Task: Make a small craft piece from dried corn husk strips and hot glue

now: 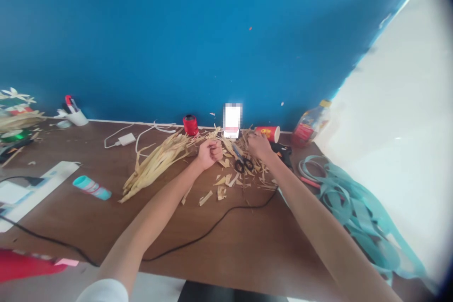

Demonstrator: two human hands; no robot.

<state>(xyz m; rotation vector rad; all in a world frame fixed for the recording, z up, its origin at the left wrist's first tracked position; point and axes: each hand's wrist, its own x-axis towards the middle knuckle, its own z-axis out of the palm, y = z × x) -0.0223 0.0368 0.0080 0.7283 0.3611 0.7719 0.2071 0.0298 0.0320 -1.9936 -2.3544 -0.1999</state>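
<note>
My left hand is curled into a fist above the table, at the right end of a bundle of dried husk strips. Whatever its fingers hold, if anything, is hidden. Farther right, my right hand reaches into a heap of brown husk scraps; its fingertips are blurred and partly covered. Between the hands lie black-handled scissors on loose husk pieces. A bright phone stands upright against the wall behind them.
A red spool, a red paper cup on its side and a bottle line the back. A glue gun lies near teal ribbon. A black cord crosses the table. At left lies a turquoise tube.
</note>
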